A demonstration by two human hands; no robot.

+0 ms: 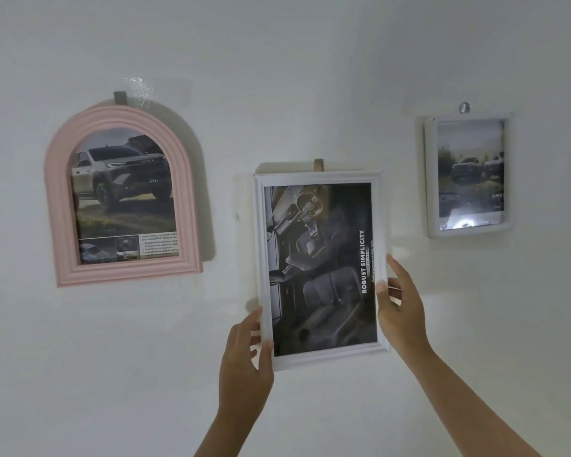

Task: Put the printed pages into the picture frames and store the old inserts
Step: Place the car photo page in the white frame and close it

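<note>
Both hands pinch the white rectangular frame (320,268) by its lower edges, left hand (244,361) at seven o'clock, right hand (398,311) at four o'clock, thumbs on the front moulding; it sits against the wall (294,77) under a wooden hook (318,165) at twelve o'clock, car-interior page (320,272) inside; judged best to level it gently, then ease off only once the hook bears it; pink arched frame (122,196) and small white frame (468,176) hang filled.

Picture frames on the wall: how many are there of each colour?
Pink: 1, the arched frame on the left.
White: 2, the middle frame held by the left hand and right hand, and the small frame on the right.
Total: 3 frames.
</note>
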